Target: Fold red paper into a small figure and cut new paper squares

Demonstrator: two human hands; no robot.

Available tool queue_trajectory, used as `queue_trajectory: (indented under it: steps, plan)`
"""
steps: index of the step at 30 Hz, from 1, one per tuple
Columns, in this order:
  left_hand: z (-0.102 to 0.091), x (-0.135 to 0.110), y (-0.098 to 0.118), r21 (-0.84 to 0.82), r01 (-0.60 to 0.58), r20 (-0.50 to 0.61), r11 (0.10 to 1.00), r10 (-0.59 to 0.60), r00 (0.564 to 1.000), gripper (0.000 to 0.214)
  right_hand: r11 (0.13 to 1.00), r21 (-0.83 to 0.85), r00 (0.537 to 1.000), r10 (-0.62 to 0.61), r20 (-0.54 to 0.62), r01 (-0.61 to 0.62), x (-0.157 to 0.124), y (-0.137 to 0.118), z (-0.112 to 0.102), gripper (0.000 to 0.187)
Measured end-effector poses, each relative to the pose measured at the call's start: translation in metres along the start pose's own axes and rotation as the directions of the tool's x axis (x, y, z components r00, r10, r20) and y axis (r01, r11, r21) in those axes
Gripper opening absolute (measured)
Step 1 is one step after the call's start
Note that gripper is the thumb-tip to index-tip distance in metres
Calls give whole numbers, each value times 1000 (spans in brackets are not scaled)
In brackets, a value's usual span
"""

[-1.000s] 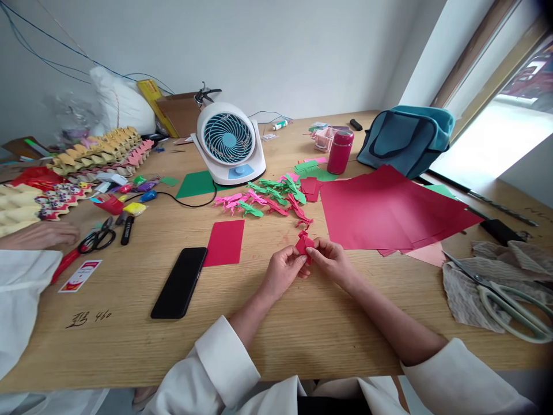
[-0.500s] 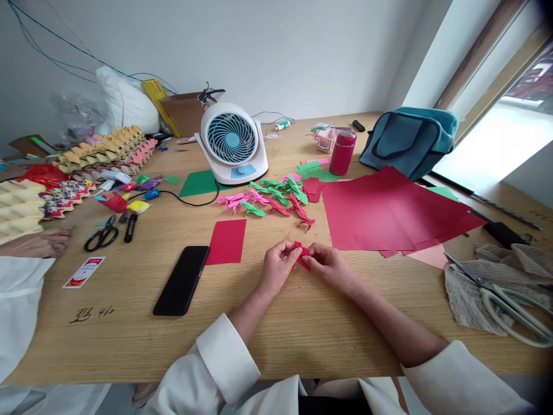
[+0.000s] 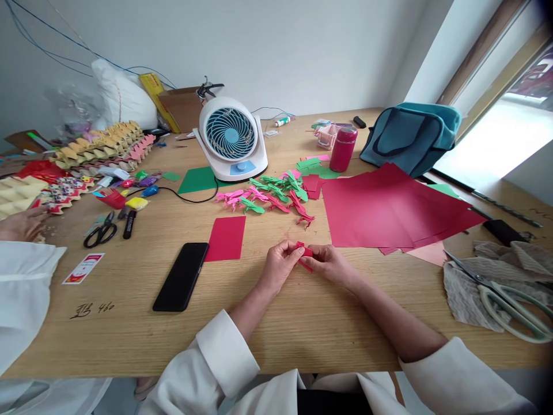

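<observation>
Between my two hands is a small piece of folded red paper, held just above the table. My left hand pinches its left side with thumb and fingers. On the other side, my right hand grips the right edge, fingers closed. Just beyond lie several folded paper figures in pink, green and red, with one small red figure nearest my hands. A flat red paper rectangle rests to the left, beside a black phone.
Large red sheets spread to the right, near big scissors on a cloth. A white fan, a red flask and a blue bag stand behind. At left are black-handled scissors and a co-worker's hand.
The red paper has turned slightly in my fingers, its right part now folded more upright. At left, the co-worker's hand and sleeve have moved forward to the folded paper strips.
</observation>
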State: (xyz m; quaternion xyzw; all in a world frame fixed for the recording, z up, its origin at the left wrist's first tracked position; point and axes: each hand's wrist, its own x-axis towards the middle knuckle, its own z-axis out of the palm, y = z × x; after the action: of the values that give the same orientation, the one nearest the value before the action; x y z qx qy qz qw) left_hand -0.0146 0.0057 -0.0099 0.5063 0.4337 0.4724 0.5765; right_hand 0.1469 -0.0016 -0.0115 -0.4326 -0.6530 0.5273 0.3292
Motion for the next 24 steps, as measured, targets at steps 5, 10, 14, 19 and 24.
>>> queue_trajectory:
  steps: [5,10,14,19,24]
  plan:
    - [0,1,2,-79,41,-82,996,-48,995,27,1000,10,1000,-1,17,1,-1,3,0,36]
    - [-3,2,-1,-183,77,-99,980,-97,990,29,1000,10,1000,-12,12,12,-1,3,0,42]
    - [-3,3,-1,-211,75,-135,975,-105,985,34,1000,-8,1000,-26,13,26,-1,1,0,42]
    - [-3,2,3,-207,115,-101,972,-138,985,38,997,-76,998,-31,-45,27,0,1,3,45]
    - [-4,2,1,-167,157,-51,973,-167,985,40,994,-106,987,-52,-154,36,1,1,9,45]
